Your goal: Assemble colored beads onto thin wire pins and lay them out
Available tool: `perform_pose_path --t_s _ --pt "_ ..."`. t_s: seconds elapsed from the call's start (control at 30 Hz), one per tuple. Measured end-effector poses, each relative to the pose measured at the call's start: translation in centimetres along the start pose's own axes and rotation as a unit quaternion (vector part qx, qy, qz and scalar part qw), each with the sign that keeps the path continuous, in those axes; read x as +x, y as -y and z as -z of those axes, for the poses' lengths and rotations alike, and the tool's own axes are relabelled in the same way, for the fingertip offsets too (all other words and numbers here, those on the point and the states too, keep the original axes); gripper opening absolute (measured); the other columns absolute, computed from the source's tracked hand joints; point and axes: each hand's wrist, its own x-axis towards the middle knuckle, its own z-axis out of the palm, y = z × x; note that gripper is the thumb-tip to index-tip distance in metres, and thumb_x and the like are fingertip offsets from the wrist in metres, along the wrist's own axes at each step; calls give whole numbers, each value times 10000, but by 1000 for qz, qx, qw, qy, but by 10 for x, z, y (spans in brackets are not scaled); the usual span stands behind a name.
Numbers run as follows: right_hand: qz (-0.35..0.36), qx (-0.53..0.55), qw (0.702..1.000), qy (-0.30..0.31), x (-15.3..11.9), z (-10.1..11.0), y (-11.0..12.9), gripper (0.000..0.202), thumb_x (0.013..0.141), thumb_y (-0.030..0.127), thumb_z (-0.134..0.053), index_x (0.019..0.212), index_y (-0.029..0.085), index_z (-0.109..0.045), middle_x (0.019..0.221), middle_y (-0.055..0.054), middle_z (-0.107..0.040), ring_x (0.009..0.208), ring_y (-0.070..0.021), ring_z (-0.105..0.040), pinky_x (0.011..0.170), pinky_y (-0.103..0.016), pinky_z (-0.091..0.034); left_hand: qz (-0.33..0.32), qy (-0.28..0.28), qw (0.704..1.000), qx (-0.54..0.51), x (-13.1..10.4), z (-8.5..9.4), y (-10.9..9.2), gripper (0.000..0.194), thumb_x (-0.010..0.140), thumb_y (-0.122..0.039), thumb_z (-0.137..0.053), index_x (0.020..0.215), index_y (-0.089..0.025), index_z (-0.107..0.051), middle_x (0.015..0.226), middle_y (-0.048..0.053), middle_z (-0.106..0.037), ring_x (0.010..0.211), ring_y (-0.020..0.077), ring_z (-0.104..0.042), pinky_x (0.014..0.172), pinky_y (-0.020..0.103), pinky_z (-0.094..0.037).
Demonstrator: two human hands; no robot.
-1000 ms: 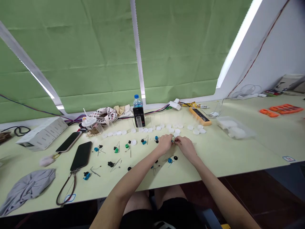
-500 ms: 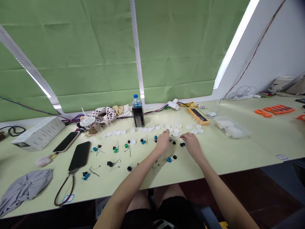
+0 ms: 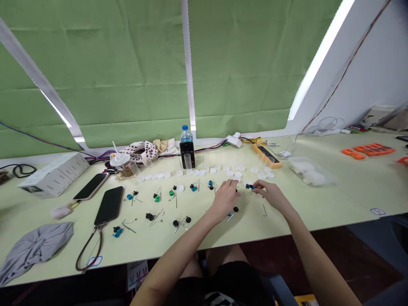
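Note:
My right hand (image 3: 269, 193) pinches a small blue and black part (image 3: 250, 186) just above the table, right of the middle. To its left, my left hand (image 3: 225, 197) is low over the table with its fingers bent down; whatever its fingertips touch is hidden. Beside and partly under that hand lie a black disc (image 3: 236, 209) and blue and metal pieces. Groups of blue, green or black parts with thin metal rods, such as a green part (image 3: 171, 193), are spread to the left. A bent metal rod (image 3: 264, 210) lies below my right hand.
White round caps (image 3: 213, 170) form rows behind the hands, near clear tubes (image 3: 188, 161). Farther back stand a bottle (image 3: 186, 135) and a phone showing digits (image 3: 187, 154). A yellow meter (image 3: 267, 156) and clear plastic bag (image 3: 310, 172) are at right, two dark phones (image 3: 109, 205) at left.
My right hand has moved right and lifted the blue and black part. My left hand has shifted slightly right and down. The bent rod below my right hand is now visible. The view has shifted slightly.

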Motion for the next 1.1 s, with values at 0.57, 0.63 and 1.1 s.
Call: perform_pose_path --t_s 0.57,0.63,1.1 --pt "-80 398 913 -44 -49 -17 104 529 844 633 -375 724 164 -590 622 -46 -564 505 -123 -438 453 -250 -307 108 -14 753 -649 -15 19 -3 319 751 -304 -646 1012 -123 -619 972 123 -661 836 172 -619 745 273 -474" --pt "-98 494 864 7 -51 -36 119 576 829 672 -353 695 158 -576 603 -38 -549 468 -103 -405 424 -242 -262 120 -10 746 -655 -22 22 -11 336 731 -369 -660 959 -124 -635 997 118 -646 626 117 -583 572 241 -461" --pt "-172 659 730 51 -64 -62 146 390 806 531 -517 630 193 -432 503 73 -276 423 -61 -120 396 -223 -90 21 -2 917 -397 -50 47 4 133 775 -192 -556 881 -172 -633 836 47 -630 741 142 -557 735 267 -453"
